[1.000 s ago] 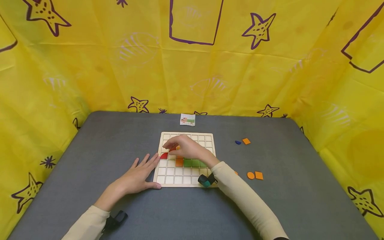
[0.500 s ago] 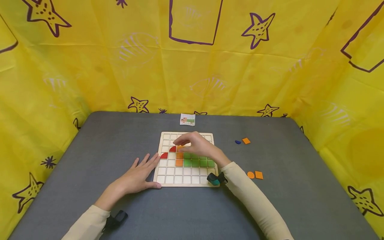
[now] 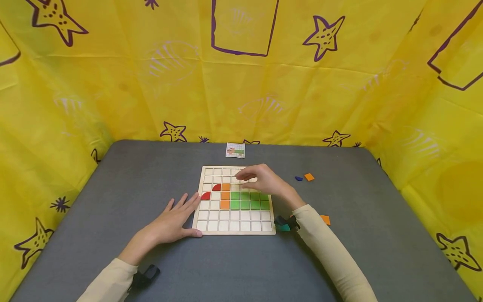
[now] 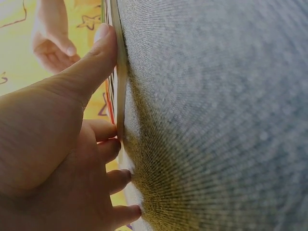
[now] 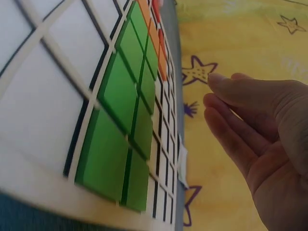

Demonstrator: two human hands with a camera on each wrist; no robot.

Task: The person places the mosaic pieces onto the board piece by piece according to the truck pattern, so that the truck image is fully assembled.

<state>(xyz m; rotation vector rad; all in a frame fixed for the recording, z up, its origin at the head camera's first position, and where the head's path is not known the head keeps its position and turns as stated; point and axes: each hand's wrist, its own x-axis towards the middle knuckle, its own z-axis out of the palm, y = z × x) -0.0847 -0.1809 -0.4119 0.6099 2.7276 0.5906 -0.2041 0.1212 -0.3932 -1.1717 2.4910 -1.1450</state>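
Observation:
A wooden grid board (image 3: 234,226) lies on the grey table. Two red quarter-round pieces (image 3: 216,187) sit in its left cells, beside a column of orange squares (image 3: 225,196). Two rows of green squares (image 3: 245,204) run from there to the right edge. My left hand (image 3: 171,222) rests at the board's left side, fingers spread, with fingertips and thumb touching its edge. Above the upper right of the board hovers my right hand (image 3: 266,180), its fingers loosely bent and nothing between them in the right wrist view (image 5: 260,130).
Behind the board lies a small pattern card (image 3: 235,150). To the right are a dark blue half-round piece (image 3: 299,178) and an orange square (image 3: 309,177); another orange square (image 3: 325,219) shows past the right sleeve. Yellow cloth (image 3: 241,84) surrounds the table's back and sides.
My right hand has moved right across the board, away from the upper red piece, uncovering the red and orange pieces. The left hand stays in place.

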